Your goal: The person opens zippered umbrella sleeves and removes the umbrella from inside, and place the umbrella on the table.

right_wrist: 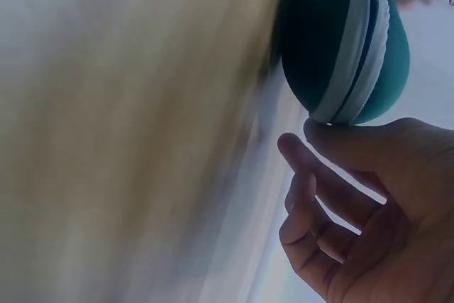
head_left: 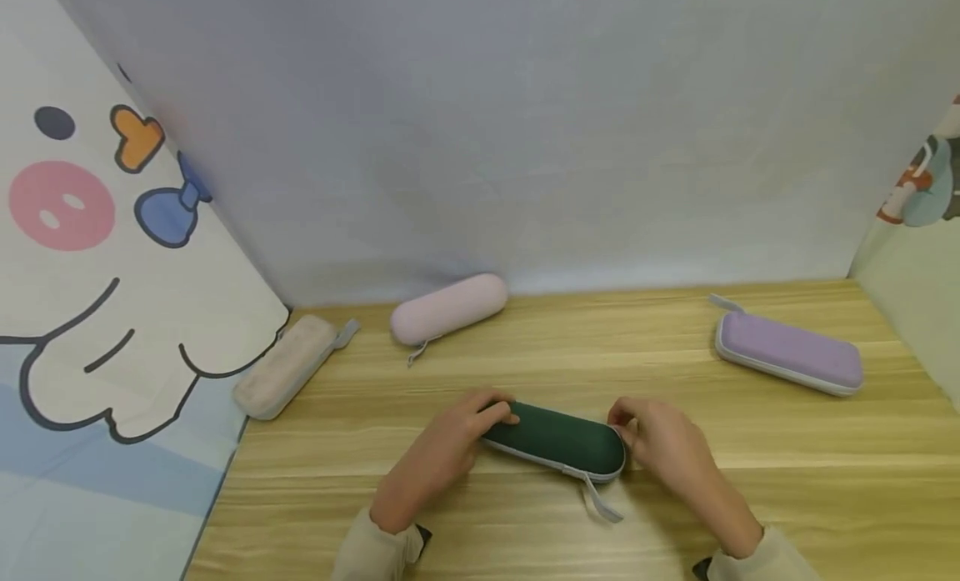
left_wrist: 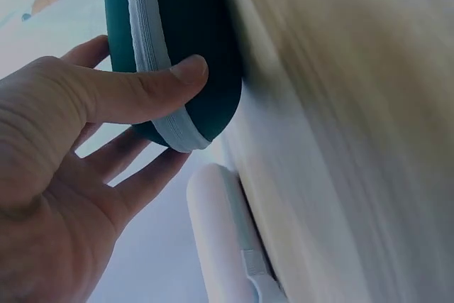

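Observation:
A dark green zippered case (head_left: 562, 438) with a pale grey zipper band lies on the table between both hands. My left hand (head_left: 453, 439) grips its left end; in the left wrist view the thumb (left_wrist: 152, 90) lies across the zipper band (left_wrist: 152, 40) and the other fingers are behind the case. At the right end is my right hand (head_left: 663, 439). Its thumb (right_wrist: 362, 143) touches the rounded tip in the right wrist view, the other fingers loosely bent below, with nothing visible between them. A grey pull strap (head_left: 600, 499) hangs from the case's near side.
A beige case (head_left: 288, 368) lies at the left table edge, a pale pink case (head_left: 450, 308) towards the back, and a purple case (head_left: 791, 348) at the right. A grey curtain (head_left: 525, 131) stands behind the wooden table (head_left: 300, 498); a cartoon-printed cloth (head_left: 90, 298) borders the left.

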A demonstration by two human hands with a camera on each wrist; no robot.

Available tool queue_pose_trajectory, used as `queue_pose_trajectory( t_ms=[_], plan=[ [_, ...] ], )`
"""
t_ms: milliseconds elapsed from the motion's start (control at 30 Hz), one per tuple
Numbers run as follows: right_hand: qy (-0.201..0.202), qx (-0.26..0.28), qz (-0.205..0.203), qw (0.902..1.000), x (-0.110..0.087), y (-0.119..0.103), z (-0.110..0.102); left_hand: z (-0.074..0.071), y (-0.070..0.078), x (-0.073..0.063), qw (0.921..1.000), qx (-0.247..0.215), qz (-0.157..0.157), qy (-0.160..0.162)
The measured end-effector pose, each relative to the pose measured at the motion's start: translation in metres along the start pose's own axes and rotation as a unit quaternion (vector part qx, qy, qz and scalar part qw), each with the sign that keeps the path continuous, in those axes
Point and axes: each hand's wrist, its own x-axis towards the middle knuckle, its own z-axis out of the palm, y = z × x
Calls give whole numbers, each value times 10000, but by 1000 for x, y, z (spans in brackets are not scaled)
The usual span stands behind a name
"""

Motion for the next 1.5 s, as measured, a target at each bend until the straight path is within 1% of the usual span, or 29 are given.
queue_pose_trajectory(
  t_ms=[133,233,367,500,633,700,800,933,1000,1100,1167,1200,1233,1300,1400,1500],
  plan=[
    [-214,66,154,9996,-9,-5,2,-2,-2,2,9999,125,31,114],
    [-259,119,259,9993,-15,-9,3,-1,0,2,9994,210,-30,263],
    [-186,213,294,9992,-23,-13,6,3,4,0,9978,336,-210,529],
    [-173,323,362,9987,-32,-18,11,7,7,-2,9940,553,-407,853],
    [-254,484,422,9976,-41,-25,16,11,9,-3,9894,704,-607,1115],
    [-306,608,418,9968,-44,-28,18,12,8,-2,9880,673,-686,1212],
    [-310,804,283,9959,-48,-32,21,14,8,-1,9863,518,-750,1373],
    [-266,1050,-99,9941,-51,-35,26,16,7,2,9842,226,-805,1562],
    [-311,1182,-268,9921,-51,-37,29,17,6,4,9833,111,-793,1634],
    [-413,1355,-471,9888,-49,-41,32,16,4,6,9819,62,-761,1734],
    [-475,1427,-556,9871,-47,-44,34,15,3,8,9810,-50,-802,1766],
    [-493,1453,-573,9865,-46,-46,35,14,3,9,9807,-148,-874,1743],
    [-510,1478,-577,9860,-46,-47,36,13,4,10,9804,-246,-978,1690],
    [-514,1536,-597,9850,-46,-51,37,10,6,10,9787,-598,-1237,1528],
    [-234,1616,-874,9827,-46,-56,42,7,10,9,9736,-1030,-1571,1294],
    [199,1585,-1184,9800,-51,-59,48,8,17,8,9715,-1213,-1726,1078]
  ],
)
